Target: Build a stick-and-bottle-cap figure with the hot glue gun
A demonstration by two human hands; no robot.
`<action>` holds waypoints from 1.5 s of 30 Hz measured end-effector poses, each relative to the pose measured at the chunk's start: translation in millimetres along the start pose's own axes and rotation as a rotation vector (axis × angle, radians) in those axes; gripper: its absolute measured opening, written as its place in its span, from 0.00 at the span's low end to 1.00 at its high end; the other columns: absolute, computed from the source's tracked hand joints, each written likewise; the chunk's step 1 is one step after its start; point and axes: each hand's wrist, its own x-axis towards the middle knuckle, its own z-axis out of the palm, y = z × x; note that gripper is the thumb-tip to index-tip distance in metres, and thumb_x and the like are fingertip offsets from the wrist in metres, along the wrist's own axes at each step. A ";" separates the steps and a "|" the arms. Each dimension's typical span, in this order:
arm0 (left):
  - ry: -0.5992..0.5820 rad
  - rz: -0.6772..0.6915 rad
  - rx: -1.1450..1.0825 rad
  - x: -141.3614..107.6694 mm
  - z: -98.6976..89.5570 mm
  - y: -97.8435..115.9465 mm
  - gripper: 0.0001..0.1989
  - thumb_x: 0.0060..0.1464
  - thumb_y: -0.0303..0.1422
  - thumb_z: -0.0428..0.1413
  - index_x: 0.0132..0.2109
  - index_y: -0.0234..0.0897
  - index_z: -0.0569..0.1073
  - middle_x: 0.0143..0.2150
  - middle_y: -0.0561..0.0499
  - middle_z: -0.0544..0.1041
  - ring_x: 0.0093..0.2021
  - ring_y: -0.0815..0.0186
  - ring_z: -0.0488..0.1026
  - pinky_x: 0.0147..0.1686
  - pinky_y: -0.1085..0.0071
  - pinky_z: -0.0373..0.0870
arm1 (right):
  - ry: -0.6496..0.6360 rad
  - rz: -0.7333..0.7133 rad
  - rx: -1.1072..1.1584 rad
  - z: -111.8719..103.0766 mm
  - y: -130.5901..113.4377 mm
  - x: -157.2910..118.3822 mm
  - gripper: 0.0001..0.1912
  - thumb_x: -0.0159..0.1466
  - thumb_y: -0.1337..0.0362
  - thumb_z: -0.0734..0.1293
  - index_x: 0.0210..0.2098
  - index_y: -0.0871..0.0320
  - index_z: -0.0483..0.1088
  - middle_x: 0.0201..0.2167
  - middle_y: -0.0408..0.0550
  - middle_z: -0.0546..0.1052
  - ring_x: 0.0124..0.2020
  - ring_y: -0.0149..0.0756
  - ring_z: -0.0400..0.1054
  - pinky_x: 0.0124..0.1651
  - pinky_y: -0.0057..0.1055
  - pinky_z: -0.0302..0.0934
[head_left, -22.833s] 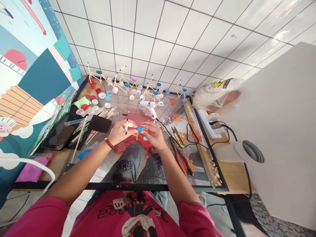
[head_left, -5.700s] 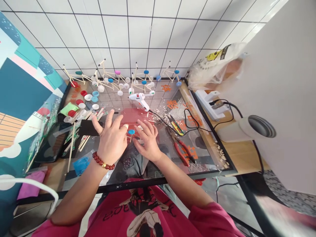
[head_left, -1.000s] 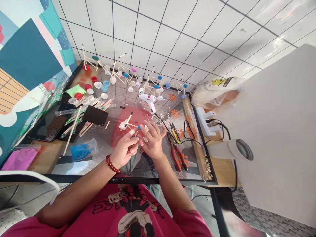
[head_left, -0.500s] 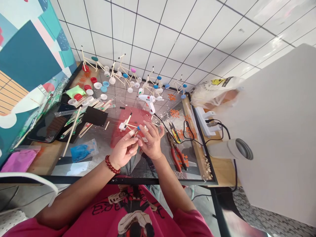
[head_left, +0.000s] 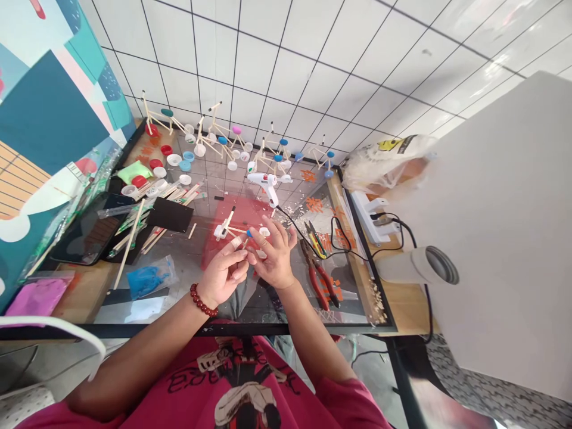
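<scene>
A small model bicycle [head_left: 232, 230] made of thin wooden sticks sits on a translucent red mat [head_left: 212, 253]. It has a black-tipped upright stick, white bottle caps at both ends and a blue seat [head_left: 249, 233]. My left hand [head_left: 226, 265] is closed just in front of it, index finger and thumb pointing right; anything pinched there is too small to make out. My right hand [head_left: 274, 256] reaches over the seat end with fingers spread. Its index fingertip is by the seat, and its thumb meets the left fingertips. Both hands partly hide the bicycle's rear.
Behind the mat lies a white glue gun [head_left: 268, 187], its cord running right past red-handled pliers [head_left: 319, 277] and yellow-handled cutters [head_left: 316, 238]. Similar stick models [head_left: 218, 134] line the wall. Bottle caps [head_left: 173, 159], sticks, a black card [head_left: 170, 214] and a bag of blue clay [head_left: 149, 277] are left.
The camera view has shifted slightly. My right fingers have lifted and spread a little, so the white cap behind them shows more. The bicycle stays on the mat.
</scene>
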 end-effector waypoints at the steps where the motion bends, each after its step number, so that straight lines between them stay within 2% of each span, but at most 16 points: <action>1: 0.001 -0.001 -0.001 0.0 0.3 0.2 0.23 0.53 0.30 0.65 0.56 0.39 0.73 0.31 0.53 0.79 0.15 0.81 0.57 0.15 0.83 0.52 | -0.004 -0.002 0.006 0.3 0.0 -0.1 0.21 0.68 0.55 0.65 0.60 0.42 0.69 0.68 0.49 0.66 0.66 0.50 0.61 0.71 0.56 0.35; 12: 0.012 -0.009 -0.008 -1.6 1.2 0.5 0.23 0.53 0.29 0.65 0.56 0.40 0.73 0.30 0.53 0.79 0.16 0.80 0.58 0.15 0.84 0.52 | -0.022 0.036 0.037 2.9 1.3 -0.9 0.21 0.68 0.57 0.65 0.60 0.39 0.70 0.68 0.46 0.67 0.66 0.50 0.61 0.71 0.56 0.33; 18: 0.004 -0.008 -0.012 -0.7 1.6 0.9 0.22 0.53 0.29 0.65 0.55 0.40 0.73 0.30 0.53 0.79 0.16 0.80 0.57 0.15 0.83 0.51 | -0.002 0.006 0.028 3.6 0.2 -1.4 0.21 0.68 0.58 0.65 0.60 0.40 0.69 0.68 0.48 0.66 0.67 0.49 0.61 0.71 0.56 0.33; 21: 0.001 0.001 0.003 -0.1 2.1 1.6 0.22 0.53 0.30 0.65 0.55 0.40 0.73 0.31 0.53 0.79 0.16 0.80 0.57 0.15 0.83 0.50 | 0.011 0.014 0.043 2.5 -0.8 -1.1 0.27 0.67 0.56 0.65 0.65 0.43 0.63 0.69 0.52 0.65 0.67 0.50 0.62 0.71 0.55 0.34; 24: 0.021 0.010 0.035 -0.6 2.3 2.0 0.23 0.52 0.30 0.66 0.55 0.39 0.72 0.31 0.53 0.79 0.16 0.81 0.57 0.16 0.83 0.50 | 0.017 0.106 0.087 2.0 0.7 -0.1 0.35 0.66 0.52 0.66 0.70 0.49 0.55 0.68 0.57 0.67 0.66 0.50 0.62 0.71 0.52 0.38; 26: 0.044 0.013 0.071 -2.5 2.2 1.3 0.25 0.52 0.31 0.66 0.57 0.39 0.71 0.32 0.53 0.79 0.16 0.81 0.57 0.16 0.83 0.50 | 0.003 0.165 0.117 2.5 3.4 0.6 0.36 0.65 0.51 0.67 0.69 0.51 0.57 0.66 0.56 0.69 0.66 0.49 0.63 0.70 0.51 0.41; 28: 0.083 0.033 0.153 -7.0 1.6 -0.3 0.28 0.52 0.33 0.66 0.59 0.38 0.70 0.31 0.52 0.79 0.16 0.80 0.56 0.16 0.82 0.49 | -0.026 0.202 0.146 3.5 6.7 1.3 0.31 0.64 0.51 0.69 0.64 0.51 0.64 0.64 0.54 0.71 0.66 0.49 0.63 0.69 0.51 0.42; 31: 0.177 0.144 0.369 -20.0 -0.4 -1.7 0.28 0.54 0.36 0.65 0.60 0.37 0.71 0.30 0.52 0.79 0.17 0.79 0.56 0.16 0.81 0.48 | -0.053 0.224 0.169 5.7 11.4 2.1 0.18 0.65 0.53 0.69 0.53 0.48 0.74 0.63 0.50 0.73 0.66 0.48 0.62 0.69 0.52 0.41; 34: 0.227 0.301 0.603 -37.5 -2.9 1.8 0.23 0.57 0.37 0.64 0.59 0.39 0.74 0.31 0.52 0.79 0.19 0.77 0.59 0.18 0.79 0.54 | -0.051 0.229 0.166 8.2 15.7 3.0 0.11 0.67 0.57 0.67 0.49 0.47 0.76 0.63 0.47 0.73 0.66 0.47 0.62 0.69 0.53 0.40; 37: 0.268 0.436 0.737 -51.1 -5.2 9.9 0.19 0.58 0.36 0.62 0.56 0.42 0.77 0.32 0.52 0.80 0.21 0.75 0.62 0.21 0.78 0.61 | -0.027 0.239 0.183 9.5 20.0 3.6 0.14 0.68 0.60 0.66 0.52 0.47 0.75 0.63 0.48 0.73 0.66 0.46 0.61 0.68 0.53 0.41; 40: 0.333 0.550 0.800 -53.9 -10.2 17.7 0.19 0.58 0.35 0.62 0.57 0.43 0.77 0.34 0.51 0.80 0.26 0.71 0.68 0.27 0.75 0.68 | -0.003 0.253 0.209 8.4 22.2 3.0 0.18 0.66 0.60 0.67 0.55 0.48 0.74 0.62 0.50 0.74 0.65 0.47 0.62 0.69 0.53 0.43; 43: 0.368 0.700 1.003 -45.2 -19.5 24.5 0.20 0.59 0.34 0.60 0.59 0.43 0.74 0.45 0.47 0.80 0.41 0.65 0.76 0.42 0.70 0.74 | -0.006 0.264 0.235 6.3 21.7 2.1 0.19 0.64 0.59 0.68 0.54 0.49 0.75 0.62 0.50 0.74 0.65 0.48 0.63 0.69 0.54 0.44; 45: 0.371 0.810 1.220 -34.9 -26.1 29.6 0.21 0.59 0.34 0.60 0.60 0.42 0.73 0.54 0.44 0.76 0.50 0.60 0.75 0.51 0.64 0.74 | -0.017 0.273 0.274 5.8 21.0 2.2 0.18 0.65 0.59 0.67 0.54 0.50 0.75 0.62 0.50 0.74 0.66 0.47 0.63 0.69 0.54 0.45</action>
